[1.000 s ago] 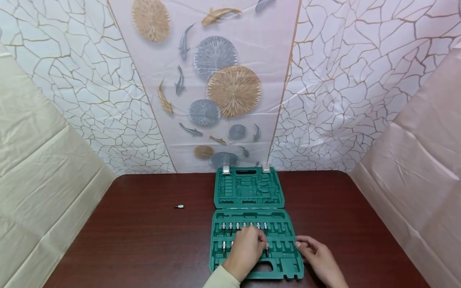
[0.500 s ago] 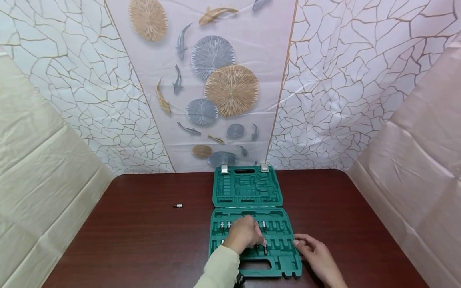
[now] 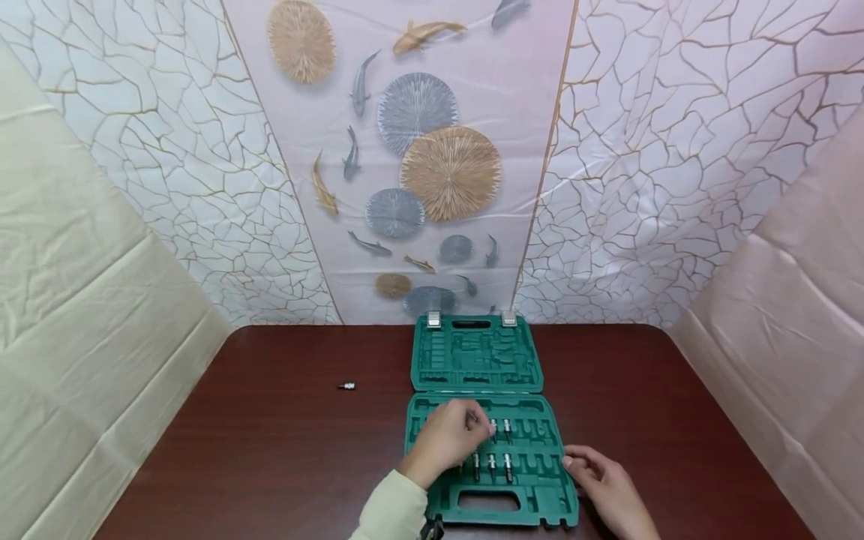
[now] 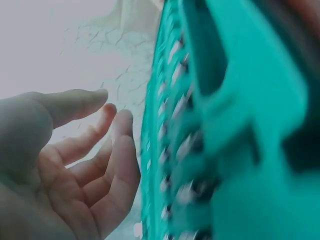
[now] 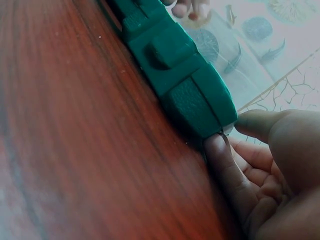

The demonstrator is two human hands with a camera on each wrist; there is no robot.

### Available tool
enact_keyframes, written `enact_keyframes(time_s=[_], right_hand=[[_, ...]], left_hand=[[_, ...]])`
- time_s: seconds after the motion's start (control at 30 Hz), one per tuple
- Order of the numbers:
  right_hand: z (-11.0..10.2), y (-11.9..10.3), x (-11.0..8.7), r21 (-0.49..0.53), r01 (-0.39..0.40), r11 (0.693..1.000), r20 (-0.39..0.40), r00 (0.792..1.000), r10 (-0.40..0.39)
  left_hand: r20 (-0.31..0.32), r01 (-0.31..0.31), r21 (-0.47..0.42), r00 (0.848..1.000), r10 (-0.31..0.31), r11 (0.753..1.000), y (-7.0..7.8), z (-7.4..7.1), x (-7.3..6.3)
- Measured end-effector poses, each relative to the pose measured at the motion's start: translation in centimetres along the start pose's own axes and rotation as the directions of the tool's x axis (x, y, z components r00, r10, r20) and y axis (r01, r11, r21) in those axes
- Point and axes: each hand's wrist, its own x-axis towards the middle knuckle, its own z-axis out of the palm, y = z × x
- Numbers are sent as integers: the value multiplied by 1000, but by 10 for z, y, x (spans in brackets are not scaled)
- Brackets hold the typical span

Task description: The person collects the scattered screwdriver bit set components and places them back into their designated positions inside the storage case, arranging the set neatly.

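Note:
A green tool case (image 3: 489, 517) lies opened flat on the table. Rows of bit sockets (image 3: 508, 469) with silver heads and dark tips sit in its near half. My left hand (image 3: 448, 435) hovers over the upper row and hides part of both rows. In the left wrist view, the thumb and fingers (image 4: 125, 165) are loosely bent and apart, with nothing between them. At the case's right edge, my right hand (image 3: 604, 484) holds the rim; the right wrist view shows thumb and finger (image 5: 220, 150) against its corner. One loose bit socket (image 3: 347, 386) lies on the table to the left.
The brown table (image 3: 283, 450) extends on both sides of the case. The case's lid (image 3: 475, 356), with moulded recesses and two metal latches, lies toward the patterned back wall (image 3: 432, 247). Fabric panels stand at left and right.
My left hand has moved from the lower row up and left over the upper row, uncovering several bit sockets in the lower row. The right hand stays at the case's edge. The view shifts slightly.

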Motion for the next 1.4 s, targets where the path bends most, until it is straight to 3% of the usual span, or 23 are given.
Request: enact_keyframes(time_s=[0.27,0.53,0.63,0.77,0.9,1.1,1.4], right_hand=[[-2,0,0,1,-10,1000,0,1000,10],[-1,3,0,16,-11,1000,-5,1000,11],[-1,5,1,18,-8,1000,2,1000,8],[-1,7,2,19,-6,1000,5,1000,6],[0,7,2,12,0,1000,-4,1000,0],[1,5,0,12,2,1000,-7,1000,-2],[0,4,-1,18,-3,1000,-5,1000,3]], left_hand=[[-184,-57,53,981,66,997,-13,-38,-4],[-259,18,208,965,37,978,-44,-71,-4],[-269,27,258,962,46,966,-59,-79,-3],[-262,-7,292,961,87,956,-77,-90,-4],[-293,-12,324,950,112,946,-94,-104,-4],[-323,19,277,944,74,961,-119,-134,-1],[-293,72,337,956,32,939,-141,-157,5]])
